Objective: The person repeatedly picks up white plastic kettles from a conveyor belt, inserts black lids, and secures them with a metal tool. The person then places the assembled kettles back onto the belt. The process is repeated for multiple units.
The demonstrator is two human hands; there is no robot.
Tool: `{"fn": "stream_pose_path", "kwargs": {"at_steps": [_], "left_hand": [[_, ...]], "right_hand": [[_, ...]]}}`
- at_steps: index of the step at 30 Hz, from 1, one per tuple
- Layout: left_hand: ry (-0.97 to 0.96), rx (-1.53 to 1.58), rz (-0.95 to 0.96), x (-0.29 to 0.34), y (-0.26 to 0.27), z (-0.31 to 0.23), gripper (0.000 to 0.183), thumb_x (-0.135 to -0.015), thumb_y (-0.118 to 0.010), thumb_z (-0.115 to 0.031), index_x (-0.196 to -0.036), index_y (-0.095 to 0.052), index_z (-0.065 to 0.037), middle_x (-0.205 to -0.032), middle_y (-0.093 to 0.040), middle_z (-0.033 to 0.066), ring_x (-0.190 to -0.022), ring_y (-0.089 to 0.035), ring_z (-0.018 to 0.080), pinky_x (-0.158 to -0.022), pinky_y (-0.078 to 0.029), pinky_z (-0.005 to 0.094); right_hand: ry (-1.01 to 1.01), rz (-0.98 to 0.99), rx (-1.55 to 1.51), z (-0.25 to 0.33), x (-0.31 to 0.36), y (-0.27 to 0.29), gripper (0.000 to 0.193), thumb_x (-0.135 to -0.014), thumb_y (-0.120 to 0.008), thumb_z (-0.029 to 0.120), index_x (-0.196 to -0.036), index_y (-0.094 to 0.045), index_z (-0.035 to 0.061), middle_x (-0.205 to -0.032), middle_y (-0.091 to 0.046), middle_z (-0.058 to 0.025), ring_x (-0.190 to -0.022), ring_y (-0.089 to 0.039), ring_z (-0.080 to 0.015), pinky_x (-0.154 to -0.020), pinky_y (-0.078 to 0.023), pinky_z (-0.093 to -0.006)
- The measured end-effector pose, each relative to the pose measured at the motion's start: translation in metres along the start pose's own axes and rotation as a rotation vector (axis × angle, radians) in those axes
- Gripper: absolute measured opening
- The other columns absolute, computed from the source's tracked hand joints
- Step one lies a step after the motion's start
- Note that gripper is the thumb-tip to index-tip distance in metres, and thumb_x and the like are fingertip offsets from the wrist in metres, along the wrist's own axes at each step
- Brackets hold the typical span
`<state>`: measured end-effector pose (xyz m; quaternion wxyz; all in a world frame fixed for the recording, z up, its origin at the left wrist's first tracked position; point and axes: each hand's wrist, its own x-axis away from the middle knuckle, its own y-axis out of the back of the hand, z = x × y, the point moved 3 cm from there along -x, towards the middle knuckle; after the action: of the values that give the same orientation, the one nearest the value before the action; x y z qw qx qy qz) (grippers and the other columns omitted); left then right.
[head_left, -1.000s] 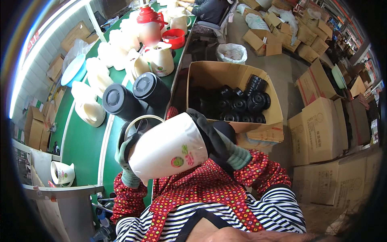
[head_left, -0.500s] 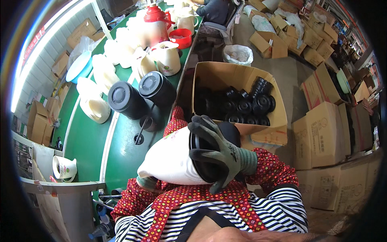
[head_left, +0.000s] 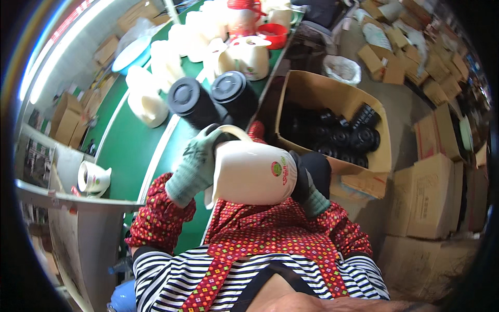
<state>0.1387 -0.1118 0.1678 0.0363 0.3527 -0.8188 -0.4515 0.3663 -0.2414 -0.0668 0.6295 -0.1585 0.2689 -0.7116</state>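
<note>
Between both gloved hands a cream-white jug [head_left: 252,174] with a small red and green print lies on its side above my lap. Its handle [head_left: 235,131] points away from me. My left hand [head_left: 196,164], in a grey-green glove, grips the jug's left end beside the handle. Wrapped round the right end is my right hand [head_left: 307,190], whose dark-palmed fingers partly hide that end. Whether a black base sits there I cannot tell. Beyond the jug, two black cylindrical containers [head_left: 228,87] with round tops stand on the green table [head_left: 122,174].
Several white jugs [head_left: 148,106], a red flask [head_left: 241,18] and a red ring-shaped piece [head_left: 273,35] stand along the table. To its right is an open carton [head_left: 332,88] of black round parts [head_left: 340,138]. More cartons [head_left: 436,197] stack at right; a person [head_left: 325,13] sits at the far end.
The jug has turned so its printed side and handle show. My left hand has come from underneath to its left end; my right hand has slid off the black bottom's face to the right end's side.
</note>
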Motion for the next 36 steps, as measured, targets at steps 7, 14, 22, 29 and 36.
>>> {"fn": "stream_pose_path", "kwargs": {"at_steps": [7,14,22,29,36], "left_hand": [[0.109,-0.152,0.102,0.0,-0.009,0.005,0.07,-0.076,-0.078,-0.01,-0.142,-0.054,-0.005,-0.13,-0.06,0.0258,-0.113,-0.064,0.0467,-0.096,-0.054,0.049],[-0.222,0.133,0.333,0.016,0.024,0.001,0.096,-0.065,-0.096,-0.031,-0.148,-0.052,-0.01,-0.165,-0.025,0.0342,-0.153,-0.026,0.0557,-0.124,-0.028,0.06],[-0.395,-0.136,0.34,0.017,-0.028,-0.013,0.077,-0.063,-0.091,-0.047,-0.129,-0.07,-0.013,-0.169,-0.016,0.0348,-0.154,-0.016,0.0594,-0.123,-0.021,0.0685],[-0.34,-0.076,0.293,0.02,-0.044,-0.01,0.062,-0.059,-0.094,-0.04,-0.113,-0.079,-0.014,-0.169,-0.016,0.034,-0.154,-0.017,0.0597,-0.122,-0.025,0.0685],[-0.438,-0.101,0.26,0.013,-0.032,-0.007,0.06,-0.057,-0.094,-0.039,-0.107,-0.077,-0.011,-0.166,-0.025,0.0335,-0.153,-0.02,0.0591,-0.122,-0.019,0.0716]], "right_hand": [[0.28,0.396,1.119,0.117,-0.012,-0.128,0.101,-0.074,-0.091,0.024,-0.16,-0.041,0.0096,-0.161,-0.04,-0.0231,-0.149,-0.04,-0.0427,-0.124,-0.032,-0.0502],[0.243,0.428,1.222,0.127,-0.004,-0.115,0.105,-0.069,-0.092,0.026,-0.161,-0.043,0.0153,-0.163,-0.039,-0.0233,-0.143,-0.046,-0.043,-0.117,-0.038,-0.0522],[0.274,0.584,1.617,0.156,-0.001,-0.145,0.081,-0.067,-0.088,0.029,-0.141,-0.058,0.0122,-0.161,-0.034,-0.0326,-0.138,-0.045,-0.0482,-0.114,-0.036,-0.0589],[0.304,0.609,1.724,0.14,-0.004,-0.144,0.046,-0.068,-0.082,0.029,-0.108,-0.07,0.0088,-0.157,-0.036,-0.0347,-0.136,-0.043,-0.0503,-0.113,-0.035,-0.0626],[0.288,0.543,1.478,0.141,-0.013,-0.138,0.077,-0.069,-0.088,0.034,-0.136,-0.059,0.0109,-0.165,-0.024,-0.0333,-0.149,-0.031,-0.0521,-0.119,-0.033,-0.0602]]}}
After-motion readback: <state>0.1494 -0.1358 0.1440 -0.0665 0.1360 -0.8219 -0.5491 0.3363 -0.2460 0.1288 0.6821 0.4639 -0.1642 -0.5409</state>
